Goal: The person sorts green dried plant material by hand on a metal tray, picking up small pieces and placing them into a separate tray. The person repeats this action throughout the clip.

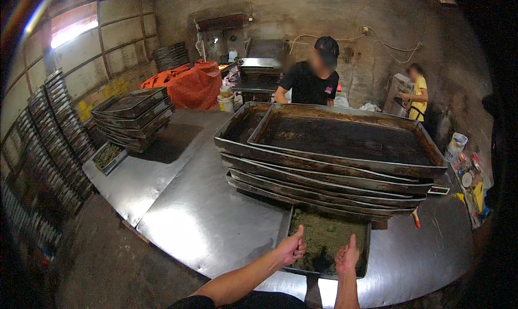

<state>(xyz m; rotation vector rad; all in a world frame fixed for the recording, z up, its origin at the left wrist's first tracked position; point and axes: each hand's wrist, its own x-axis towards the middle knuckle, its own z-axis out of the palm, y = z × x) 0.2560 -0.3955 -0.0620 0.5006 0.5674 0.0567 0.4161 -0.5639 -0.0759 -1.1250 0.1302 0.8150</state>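
Reading this like a clock face with 12 at the top: a shallow, rectangular dark metal tray (368, 249) is sitting around 5 o'clock, carrying a layer of crumbly olive-green material (324, 228). The bare left hand (292, 248) is hovering by its left side, and the bare right hand (347, 257) by its right; can't tell if either is touching. Both are curling their fingers in with thumbs sticking up, gripping nothing I can see, and a decent gap is showing between them.

Tight spot's at the far edge, which is disappearing behind a stack of big, grimy rectangular metal pans (329, 182) at 3 to 4 o'clock. Elbow room is opening out toward 7 o'clock over the shiny silver metal tabletop (232, 222). Someone in a black cap and T-shirt (308, 82) is standing beyond the pans at 1 o'clock.
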